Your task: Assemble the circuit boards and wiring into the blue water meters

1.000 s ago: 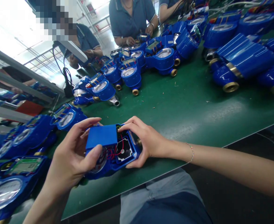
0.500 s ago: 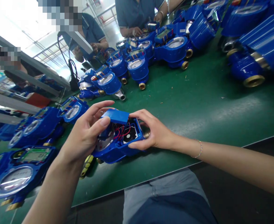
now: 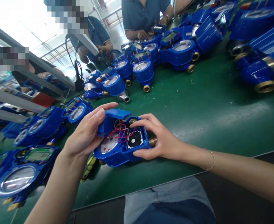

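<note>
A blue water meter lies on the green table near its front edge, its housing uncovered. Red wires run between its inside and a blue box-shaped part, which my left hand holds tilted above the meter's round dial. My right hand grips the right end of the meter, thumb on the near side and fingers over the far side, beside a brass pipe end. A black and white round component shows in the open compartment.
A yellow and black tool handle lies beside my left wrist. Several blue meters stand at the left, such as one with a green circuit board, and along the back. Across the green table, people's hands work on meters.
My left hand has tilted the blue box-shaped part up and left, baring more wires and the round component. The meter and my right hand sit slightly lower and further right in view.
</note>
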`<state>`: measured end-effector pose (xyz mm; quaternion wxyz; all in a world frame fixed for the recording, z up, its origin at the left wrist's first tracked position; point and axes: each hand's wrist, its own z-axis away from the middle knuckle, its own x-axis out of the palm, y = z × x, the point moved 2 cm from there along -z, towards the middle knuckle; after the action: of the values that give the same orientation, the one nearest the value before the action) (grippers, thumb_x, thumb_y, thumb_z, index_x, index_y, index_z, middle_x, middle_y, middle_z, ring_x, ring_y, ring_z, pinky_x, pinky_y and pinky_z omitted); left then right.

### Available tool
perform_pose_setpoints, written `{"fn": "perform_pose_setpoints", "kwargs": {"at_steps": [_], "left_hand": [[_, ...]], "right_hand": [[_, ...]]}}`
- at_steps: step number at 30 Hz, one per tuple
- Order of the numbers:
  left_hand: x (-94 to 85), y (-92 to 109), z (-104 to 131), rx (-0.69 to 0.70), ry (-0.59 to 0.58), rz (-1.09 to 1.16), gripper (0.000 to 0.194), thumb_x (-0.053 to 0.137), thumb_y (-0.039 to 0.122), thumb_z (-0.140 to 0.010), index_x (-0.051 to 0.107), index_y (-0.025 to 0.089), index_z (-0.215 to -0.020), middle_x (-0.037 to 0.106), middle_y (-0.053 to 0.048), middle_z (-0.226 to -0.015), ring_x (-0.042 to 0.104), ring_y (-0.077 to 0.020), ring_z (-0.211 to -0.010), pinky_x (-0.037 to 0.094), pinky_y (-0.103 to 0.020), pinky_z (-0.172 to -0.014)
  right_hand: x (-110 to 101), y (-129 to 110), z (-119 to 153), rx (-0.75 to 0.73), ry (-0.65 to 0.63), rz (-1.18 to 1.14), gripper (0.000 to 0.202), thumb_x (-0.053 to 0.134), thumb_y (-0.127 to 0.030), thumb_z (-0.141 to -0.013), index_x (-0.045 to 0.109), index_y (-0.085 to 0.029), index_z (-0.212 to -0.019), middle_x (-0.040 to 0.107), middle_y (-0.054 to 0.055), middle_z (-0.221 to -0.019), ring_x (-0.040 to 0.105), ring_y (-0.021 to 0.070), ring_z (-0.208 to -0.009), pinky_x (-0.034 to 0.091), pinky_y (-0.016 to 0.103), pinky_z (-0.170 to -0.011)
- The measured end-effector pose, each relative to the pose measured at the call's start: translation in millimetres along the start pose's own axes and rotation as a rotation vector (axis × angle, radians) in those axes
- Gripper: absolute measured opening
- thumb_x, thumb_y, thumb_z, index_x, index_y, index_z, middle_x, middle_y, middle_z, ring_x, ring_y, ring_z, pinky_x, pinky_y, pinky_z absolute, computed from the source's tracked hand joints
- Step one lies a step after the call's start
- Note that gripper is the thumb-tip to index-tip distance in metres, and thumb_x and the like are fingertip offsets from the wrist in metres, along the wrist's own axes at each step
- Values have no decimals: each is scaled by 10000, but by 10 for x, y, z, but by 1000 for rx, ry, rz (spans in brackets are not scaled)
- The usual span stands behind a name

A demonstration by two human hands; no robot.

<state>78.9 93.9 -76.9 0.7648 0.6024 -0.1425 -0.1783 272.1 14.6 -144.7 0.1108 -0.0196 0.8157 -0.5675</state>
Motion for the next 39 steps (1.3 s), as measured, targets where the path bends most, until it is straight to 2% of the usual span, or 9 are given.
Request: {"fn": "perform_pose_setpoints", "kwargs": {"at_steps": [6,11,17,22,28,31,34,36,39], "left_hand": [[-6,2,64,25,27,-22,536,658,519,-820,593,222,-1260,722,-72,-985,680,-217,-807,590,-317,-724],[5,9,33,25,26,-28,545,645,535,-826,592,200,-1253,722,-84,-986,692,-238,-831,596,-337,-726],[6,6,-10,8,24,26,512,650,513,-827,597,198,-1227,729,-89,-959,704,-251,-830,609,-348,-697],[-4,-2,-11,17,22,33,510,643,505,-830,585,199,-1234,733,-98,-972,713,-275,-877,609,-383,-748],[-41,-14,29,28,-35,63,503,616,502,-851,577,230,-1273,742,-35,-978,712,-256,-887,599,-347,-785],[-61,-29,79,68,-39,81,556,658,517,-810,583,232,-1282,743,-34,-963,712,-250,-862,601,-325,-762],[-75,-55,140,95,-2,87,599,711,490,-760,586,239,-1289,729,-57,-1037,708,-262,-885,610,-336,-758],[-80,-71,171,110,6,105,640,734,483,-738,573,233,-1305,712,-80,-1103,704,-279,-921,614,-357,-779],[-90,-87,181,119,25,131,669,742,492,-732,563,209,-1311,716,-114,-1097,711,-309,-921,616,-395,-792]], "right_hand": [[24,-12,27,-43,-17,26,688,893,-323,-629,577,-250,-1235,401,85,-1261,467,277,-1232,423,462,-1069],[41,10,23,-9,-38,27,713,895,-307,-633,564,-249,-1262,367,91,-1284,443,279,-1252,420,466,-1079],[36,12,1,-45,-17,54,692,890,-307,-636,568,-234,-1244,399,92,-1255,441,278,-1255,387,480,-1104],[30,0,4,-29,-19,48,735,888,-313,-636,522,-247,-1271,410,87,-1252,454,283,-1240,408,485,-1084],[35,-3,17,-45,-10,18,836,897,-289,-624,457,-238,-1333,401,90,-1283,451,261,-1231,437,435,-1062],[48,2,43,-45,-33,23,843,899,-308,-625,459,-238,-1341,367,95,-1303,446,259,-1230,438,426,-1066],[68,-9,68,-70,-85,83,855,879,-344,-650,449,-276,-1386,320,91,-1334,411,284,-1257,406,456,-1096],[78,-36,69,-110,-128,176,886,850,-360,-678,405,-301,-1442,276,91,-1344,368,312,-1280,383,477,-1108],[75,-93,33,-144,-187,307,936,814,-366,-701,317,-361,-1495,232,82,-1314,367,333,-1247,425,479,-1060]]}}
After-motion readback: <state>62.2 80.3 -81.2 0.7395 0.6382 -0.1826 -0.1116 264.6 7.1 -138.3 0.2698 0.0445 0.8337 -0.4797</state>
